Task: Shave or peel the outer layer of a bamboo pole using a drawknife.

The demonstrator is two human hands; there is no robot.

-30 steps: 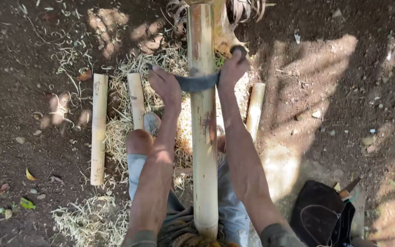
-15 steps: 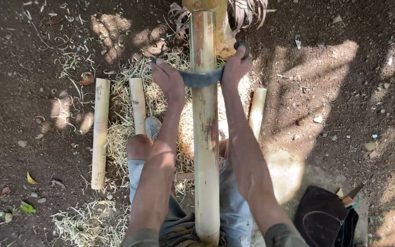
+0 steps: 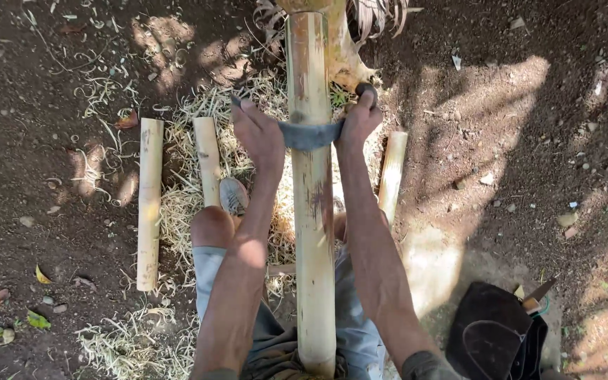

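my left hand (image 3: 262,137) + right hand (image 3: 357,121) clamped on drawknife (image 3: 309,134) ends | blade across bamboo pole (image 3: 312,211) far end | shavings (image 3: 184,134) piled, near length unscraped

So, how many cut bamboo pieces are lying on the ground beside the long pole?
3. The longest piece lies far left, a shorter piece next to it, and one right of the pole. More may hide under the legs.
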